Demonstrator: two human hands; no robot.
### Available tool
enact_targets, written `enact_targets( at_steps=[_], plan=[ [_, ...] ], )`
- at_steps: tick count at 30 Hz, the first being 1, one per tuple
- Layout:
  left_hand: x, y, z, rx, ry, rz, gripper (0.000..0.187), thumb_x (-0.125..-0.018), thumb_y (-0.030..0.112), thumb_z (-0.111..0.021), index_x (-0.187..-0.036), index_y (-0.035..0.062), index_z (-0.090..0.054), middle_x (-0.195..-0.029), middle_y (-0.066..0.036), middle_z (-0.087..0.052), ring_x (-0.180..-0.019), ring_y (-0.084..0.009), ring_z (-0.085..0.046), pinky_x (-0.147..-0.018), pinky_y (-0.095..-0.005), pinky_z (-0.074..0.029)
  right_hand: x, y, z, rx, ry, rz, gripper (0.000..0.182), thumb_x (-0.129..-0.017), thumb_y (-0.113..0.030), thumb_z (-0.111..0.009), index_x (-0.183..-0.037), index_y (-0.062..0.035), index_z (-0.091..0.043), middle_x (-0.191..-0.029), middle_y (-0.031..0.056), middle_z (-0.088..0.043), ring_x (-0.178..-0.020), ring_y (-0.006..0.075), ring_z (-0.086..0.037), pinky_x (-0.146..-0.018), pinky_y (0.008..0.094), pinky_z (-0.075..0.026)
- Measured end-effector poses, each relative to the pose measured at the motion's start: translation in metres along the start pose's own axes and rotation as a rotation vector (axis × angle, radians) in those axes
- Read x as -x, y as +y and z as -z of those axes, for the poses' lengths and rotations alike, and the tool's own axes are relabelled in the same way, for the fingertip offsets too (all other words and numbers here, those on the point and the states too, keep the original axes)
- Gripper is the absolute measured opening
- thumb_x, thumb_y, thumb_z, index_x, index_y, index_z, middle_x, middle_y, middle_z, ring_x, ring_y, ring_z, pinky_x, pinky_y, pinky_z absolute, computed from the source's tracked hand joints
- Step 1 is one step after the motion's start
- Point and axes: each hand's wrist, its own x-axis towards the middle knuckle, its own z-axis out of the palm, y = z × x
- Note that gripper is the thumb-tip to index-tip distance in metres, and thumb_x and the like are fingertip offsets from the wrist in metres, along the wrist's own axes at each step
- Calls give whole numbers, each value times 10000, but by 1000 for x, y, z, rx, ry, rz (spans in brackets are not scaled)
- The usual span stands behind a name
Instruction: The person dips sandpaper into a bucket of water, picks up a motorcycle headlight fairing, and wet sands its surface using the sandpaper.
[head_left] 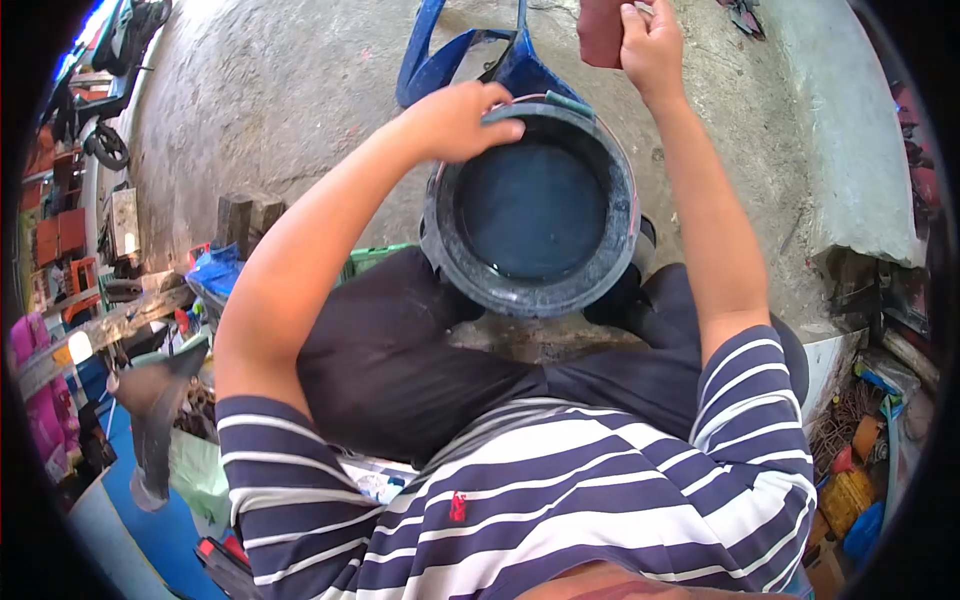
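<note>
A black bucket [620, 225] stands between my knees, with dark, cloudy water [535, 210] in it. My left hand [462, 122] grips the bucket's far-left rim, its thumb over the inside edge and the fingers partly hidden behind. Beyond the bucket, close to those fingers, is a blue part [535, 75] with an open frame shape, cut off by the top of the view. My right hand [655, 50] is raised at the upper right, pinching a reddish-brown sheet [600, 35] that looks like sandpaper. The sheet's top runs out of view.
Bare concrete floor [300, 90] surrounds the bucket. Wood blocks [245, 220], a blue plastic bag [218, 270] and a green crate [375, 258] lie to my left. On the right are a concrete ledge [850, 150] and a heap of wire and scraps [850, 430].
</note>
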Motion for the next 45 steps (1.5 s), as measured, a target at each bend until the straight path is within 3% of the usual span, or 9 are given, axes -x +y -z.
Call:
enact_targets(
  at_steps=[2,3,5,16,21,28,36,42,45],
  plan=[
    [-8,9,-1,369,117,93,555,-1028,527,-629,-1293,46,-704,-1135,-213,-746,-1095,-334,-707,-976,-430,-531,27,-31,-18,-86,-44,-63,348,-1069,-87,-533,-1401,5,-586,-1102,134,-736,-985,188,-709,-904,319,-560],
    [-10,16,4,442,153,135,524,-1050,496,-623,-1317,50,-685,-1146,-152,-734,-1057,-251,-691,-935,-382,-534,43,-39,-29,-20,-32,-60,239,-1051,-144,-606,-1261,-32,-637,-896,53,-746,-693,69,-587,-618,284,-487],
    [9,59,16,621,247,286,432,-1067,406,-641,-1293,42,-695,-1095,-67,-733,-974,-143,-675,-859,-314,-531,85,-63,-44,-159,-28,-127,267,-1049,-136,-614,-1294,-31,-634,-916,54,-747,-727,71,-608,-638,278,-501],
    [118,116,-64,1037,503,186,217,-977,215,-770,-995,2,-733,-828,-33,-731,-755,-85,-656,-685,-254,-517,244,-152,-4,-387,-179,-331,437,-1036,-126,-683,-1411,36,-527,-1143,152,-752,-991,154,-721,-844,276,-579],
    [143,138,-94,1085,684,101,179,-966,159,-779,-970,1,-696,-825,-33,-731,-733,-87,-671,-669,-249,-537,282,-155,4,-542,-270,-484,448,-999,-80,-722,-1372,42,-505,-1254,169,-682,-1105,175,-697,-925,305,-583],
    [178,141,-119,1168,963,116,151,-973,111,-766,-1016,-12,-687,-861,-35,-735,-740,-69,-673,-675,-242,-560,307,-171,-26,-432,-297,-266,402,-994,-49,-705,-1351,13,-532,-1243,164,-682,-1132,174,-673,-947,300,-559],
    [335,193,-64,457,847,322,769,-856,293,-845,-1514,53,-526,-1236,-114,-734,-1086,-227,-685,-948,-388,-503,315,-223,-73,-549,-458,-246,223,-1027,-35,-658,-1247,-14,-636,-1168,29,-680,-1088,80,-628,-965,238,-493],
    [430,144,-78,419,1478,352,616,-959,386,-748,-1410,-4,-594,-1170,-108,-739,-1011,-190,-685,-925,-346,-471,316,-249,-167,-508,-663,-203,199,-1029,-46,-659,-1227,-24,-665,-1187,21,-685,-1107,90,-624,-991,235,-462],
    [451,97,-97,555,1598,520,482,-994,239,-714,-1393,-6,-597,-1133,-93,-727,-1003,-156,-665,-896,-322,-482,304,-244,-210,-470,-702,-206,207,-1038,-65,-656,-1242,-33,-664,-1237,40,-690,-1151,107,-626,-1018,241,-461]
  ],
)
